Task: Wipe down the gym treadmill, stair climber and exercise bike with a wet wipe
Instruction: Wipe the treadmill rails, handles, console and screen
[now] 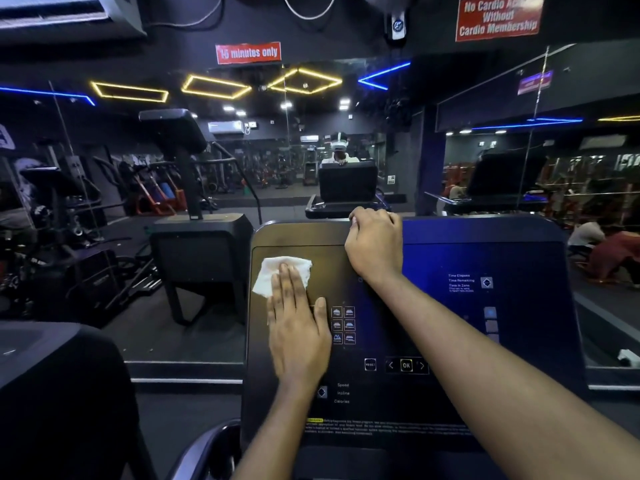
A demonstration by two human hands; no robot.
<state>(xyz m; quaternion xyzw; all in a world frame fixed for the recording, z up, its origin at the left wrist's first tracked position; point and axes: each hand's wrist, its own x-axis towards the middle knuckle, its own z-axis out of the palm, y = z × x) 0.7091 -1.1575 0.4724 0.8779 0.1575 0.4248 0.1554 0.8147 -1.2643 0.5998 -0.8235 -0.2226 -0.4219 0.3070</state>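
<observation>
Near left console point(519, 341) edge, wet wipe point(277, 273)

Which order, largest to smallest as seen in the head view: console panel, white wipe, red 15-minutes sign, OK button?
1. console panel
2. white wipe and red 15-minutes sign: alike, sign farther, unranked
3. OK button

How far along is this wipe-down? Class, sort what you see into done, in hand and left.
Done: nothing shows as finished; no wiped streaks can be told on the console. In hand: the left hand presses the wet wipe flat on the console's upper left, while the right hand holds its top edge. Left: the buttons and right side, plus the neighbouring machine on the left.
</observation>
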